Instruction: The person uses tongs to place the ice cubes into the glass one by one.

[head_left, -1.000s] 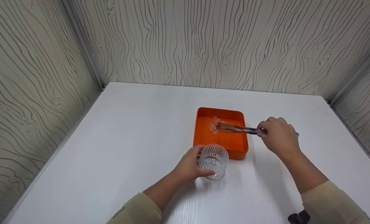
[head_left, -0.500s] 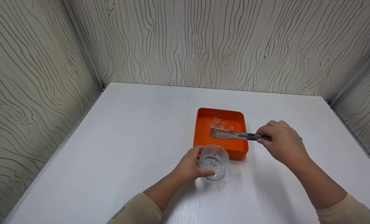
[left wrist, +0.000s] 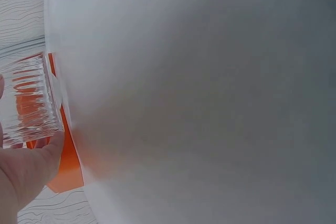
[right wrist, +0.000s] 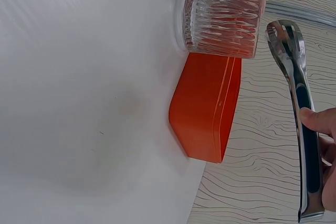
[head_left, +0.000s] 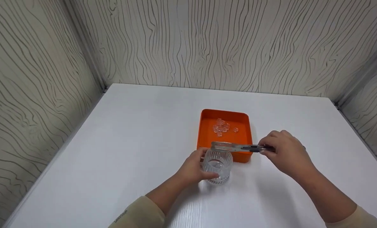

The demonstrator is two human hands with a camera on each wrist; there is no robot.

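Observation:
My left hand (head_left: 191, 169) holds a clear ribbed glass (head_left: 218, 167) upright on the table, thumb on its near side and fingers round the far left side. Metal tongs (head_left: 250, 148) with dark grips are pinched in my right hand (head_left: 285, 152), their tips just above the far rim of the glass. In the right wrist view the tips of the tongs (right wrist: 298, 85) are close together; whether a cube sits between them I cannot tell. Just behind the glass lies an orange tray (head_left: 202, 133) with several clear cubes (head_left: 220, 128) inside, one a little apart from the cluster.
The white table (head_left: 137, 133) spreads out on both sides of the tray. Wood-grain panels (head_left: 188, 44) stand behind it and at its left and right edges.
The tongs have left the cubes in the tray and come nearer, over the rim of the glass. One cube now lies apart to the right. The left hand and glass have stayed put.

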